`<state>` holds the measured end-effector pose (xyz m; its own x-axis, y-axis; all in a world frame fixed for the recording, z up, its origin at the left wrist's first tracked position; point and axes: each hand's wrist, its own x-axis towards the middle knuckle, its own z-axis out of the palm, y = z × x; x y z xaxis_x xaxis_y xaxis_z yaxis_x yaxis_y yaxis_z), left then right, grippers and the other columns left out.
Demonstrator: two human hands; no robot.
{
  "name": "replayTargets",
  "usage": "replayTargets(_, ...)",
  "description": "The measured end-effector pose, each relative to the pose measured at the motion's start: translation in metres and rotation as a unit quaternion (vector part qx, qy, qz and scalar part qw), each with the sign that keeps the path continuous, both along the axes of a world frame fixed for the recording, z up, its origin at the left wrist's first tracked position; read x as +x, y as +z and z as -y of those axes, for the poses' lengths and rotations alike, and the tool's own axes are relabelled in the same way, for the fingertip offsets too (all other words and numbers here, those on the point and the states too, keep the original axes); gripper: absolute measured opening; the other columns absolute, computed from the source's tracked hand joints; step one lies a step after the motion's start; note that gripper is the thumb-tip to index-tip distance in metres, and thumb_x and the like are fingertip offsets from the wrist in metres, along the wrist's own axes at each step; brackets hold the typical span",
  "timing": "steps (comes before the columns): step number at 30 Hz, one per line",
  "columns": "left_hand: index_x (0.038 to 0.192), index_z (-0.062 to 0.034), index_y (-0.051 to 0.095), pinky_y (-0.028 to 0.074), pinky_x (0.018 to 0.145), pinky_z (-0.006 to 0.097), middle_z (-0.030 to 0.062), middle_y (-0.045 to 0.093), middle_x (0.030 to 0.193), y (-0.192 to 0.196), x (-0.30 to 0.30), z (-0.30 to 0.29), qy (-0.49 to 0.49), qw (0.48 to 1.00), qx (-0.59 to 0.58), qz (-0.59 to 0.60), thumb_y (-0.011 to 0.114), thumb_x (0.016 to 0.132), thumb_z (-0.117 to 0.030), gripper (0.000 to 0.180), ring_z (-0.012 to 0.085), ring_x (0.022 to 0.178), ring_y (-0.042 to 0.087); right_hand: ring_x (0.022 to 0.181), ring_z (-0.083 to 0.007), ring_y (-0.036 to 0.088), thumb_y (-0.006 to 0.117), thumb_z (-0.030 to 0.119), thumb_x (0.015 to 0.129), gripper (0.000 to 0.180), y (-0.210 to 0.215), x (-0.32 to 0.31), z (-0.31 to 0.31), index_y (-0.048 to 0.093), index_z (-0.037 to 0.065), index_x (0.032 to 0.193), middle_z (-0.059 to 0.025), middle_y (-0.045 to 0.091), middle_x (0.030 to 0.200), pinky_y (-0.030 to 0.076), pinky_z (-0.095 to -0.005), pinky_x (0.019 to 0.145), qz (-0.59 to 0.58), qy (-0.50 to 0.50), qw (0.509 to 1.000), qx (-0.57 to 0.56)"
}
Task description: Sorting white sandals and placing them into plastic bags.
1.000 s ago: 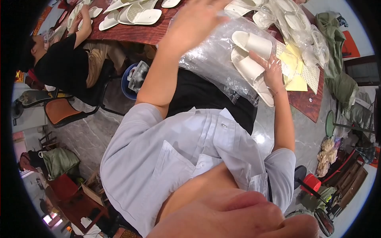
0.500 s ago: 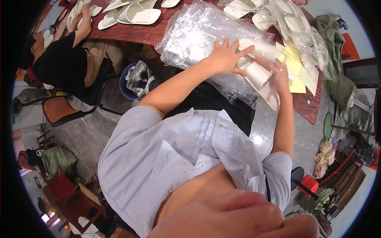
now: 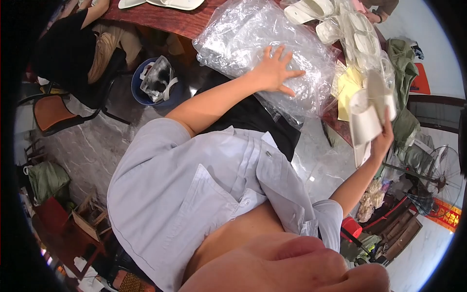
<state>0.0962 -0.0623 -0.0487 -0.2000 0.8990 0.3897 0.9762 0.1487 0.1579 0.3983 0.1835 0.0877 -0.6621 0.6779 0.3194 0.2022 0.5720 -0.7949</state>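
My left hand (image 3: 276, 74) lies with its fingers spread on a pile of transparent plastic bags (image 3: 233, 36) at the table's near edge. My right hand (image 3: 383, 142), out to the right, is closed around a pair of off-white slippers (image 3: 364, 119). The pair is tilted, soles partly hidden, and held past the table's right end. Just left of the held pair are yellow paper sheets (image 3: 346, 90). Beyond them, slippers in transparent bags (image 3: 365, 39) are heaped on the red-brown table (image 3: 168, 22).
To the left, a person in a black top (image 3: 65, 58) sits on a chair. Between us stands a blue bin (image 3: 141, 85) with packaging in it. At the far right another person's hand (image 3: 373, 17) shows. Green sacks (image 3: 401, 68) and a fan (image 3: 440, 180) stand on the right.
My right hand has carried the slippers off the plastic pile, outward to the right. The left hand stays spread on the plastic. The whole view has shifted somewhat.
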Motion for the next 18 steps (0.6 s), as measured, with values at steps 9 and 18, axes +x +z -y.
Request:
replayTargets(9,0.144,-0.0397,0.044,0.021,0.102,0.072,0.0243,0.036,0.148,-0.021,-0.013,0.001,0.026,0.997,-0.064,-0.019,0.056,0.077,-0.075,0.077,0.0485,0.139,0.027,0.112,-0.0192,0.061,0.053,0.023,0.098,0.053,0.068,-0.116,0.191,0.039,0.013,0.148,-0.0088,0.059,0.129,0.054,-0.0388,0.094,-0.283,0.168,0.894,-0.304)
replayTargets(18,0.146,-0.0144,0.039,0.028,0.111,0.053,0.0188,0.042,0.145,-0.044,-0.015,-0.029,-0.109,0.966,0.223,0.079,0.049,0.095,-0.048,0.062,0.0342,0.137,0.037,0.124,-0.0159,0.049,0.062,0.007,0.09,0.058,-0.007,-0.204,0.236,0.048,0.024,0.144,-0.0052,0.053,0.142,0.016,-0.0339,0.107,-0.051,0.285,0.937,-0.194)
